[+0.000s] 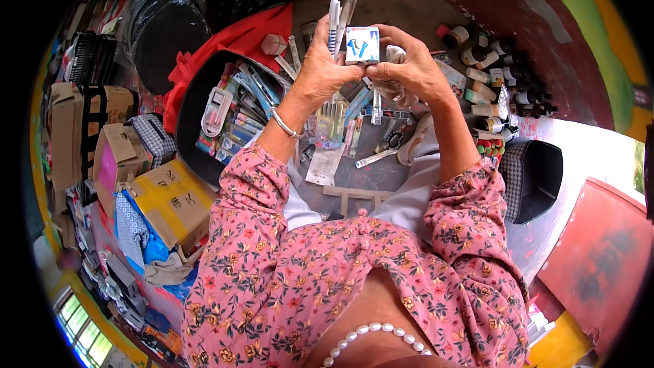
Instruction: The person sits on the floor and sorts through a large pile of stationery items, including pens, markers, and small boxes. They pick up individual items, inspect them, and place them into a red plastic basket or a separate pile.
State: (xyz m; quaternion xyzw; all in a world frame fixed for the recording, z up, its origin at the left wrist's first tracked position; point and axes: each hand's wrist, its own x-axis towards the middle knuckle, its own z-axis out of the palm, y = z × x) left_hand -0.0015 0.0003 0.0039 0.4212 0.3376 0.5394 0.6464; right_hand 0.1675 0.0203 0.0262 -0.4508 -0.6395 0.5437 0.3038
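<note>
Up in front of me, my two hands meet around a small white box (362, 46) with a blue picture on its face. My left hand (319, 67) is closed, touching the box's left side. It also grips a white pen (334, 15) with a striped lower part and a slim greyish tube-like piece (347, 10), both upright. My right hand (413, 68) closes on the box's right side, with a crumpled pale cloth (394, 90) bunched in its palm. Below the hands lie pens and packaged stationery, among them a clear packet (330, 126).
A black bin (187, 119) full of packaged stationery stands to the left, beside red cloth (204, 48). Cardboard boxes (170, 197) pile up farther left. Several bottles (487, 92) line the right, above a dark checked fabric box (538, 180). A red panel (596, 259) leans at lower right.
</note>
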